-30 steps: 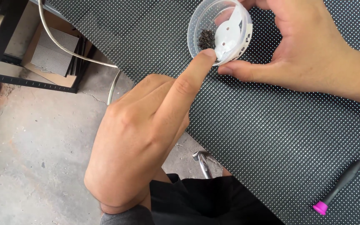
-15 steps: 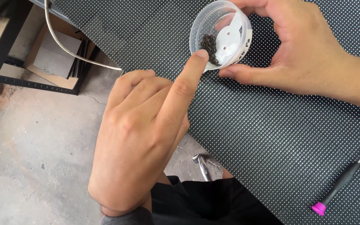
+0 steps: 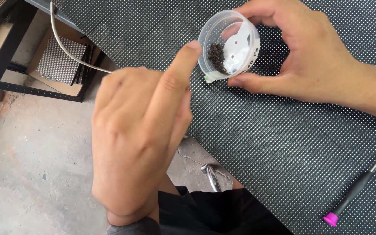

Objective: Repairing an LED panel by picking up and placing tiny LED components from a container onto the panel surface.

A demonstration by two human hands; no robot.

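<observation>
Dotted black panel fills my view. Near its top edge my right hand cups a tilted clear plastic cup of tiny dark screws: light, thin-walled, spillable, best gripped round the wall. My left hand extends one forefinger to its rim, other fingers curled, holding nothing.

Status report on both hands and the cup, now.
Right hand grips tilted clear cup. Left hand index fingertip at cup rim, over dark bits inside. Screwdriver lies apart on dotted panel. Nothing blocking.
</observation>
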